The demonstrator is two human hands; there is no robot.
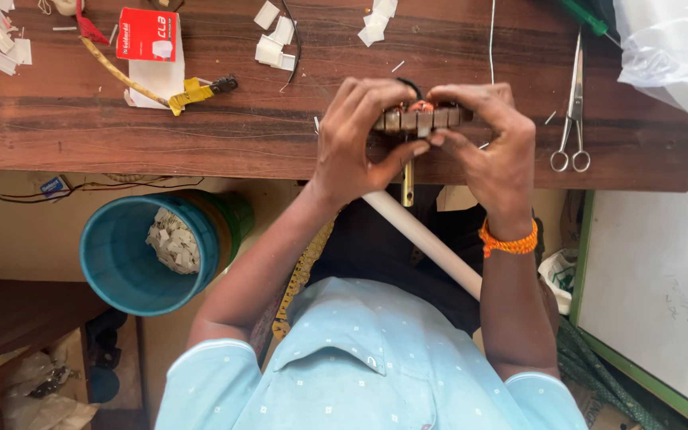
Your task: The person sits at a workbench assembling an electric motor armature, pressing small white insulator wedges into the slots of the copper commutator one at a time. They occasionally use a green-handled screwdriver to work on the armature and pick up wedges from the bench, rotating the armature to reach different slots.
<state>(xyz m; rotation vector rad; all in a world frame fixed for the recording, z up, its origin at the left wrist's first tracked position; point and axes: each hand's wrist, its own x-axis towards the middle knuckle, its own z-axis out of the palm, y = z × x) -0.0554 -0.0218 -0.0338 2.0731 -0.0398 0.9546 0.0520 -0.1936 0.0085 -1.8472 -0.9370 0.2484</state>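
Head view: I see my left hand (356,135) and right hand (487,135) closed together on a small segmented metal part (420,118), gripped between both sets of fingertips above the bench (201,127) near edge. Scissors (573,103) lie toward the right edge.

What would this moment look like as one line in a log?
left hand: grips slotted metal part | right hand: grips same part | place: over bench edge | nearby: scissors, paper bits, blue bin
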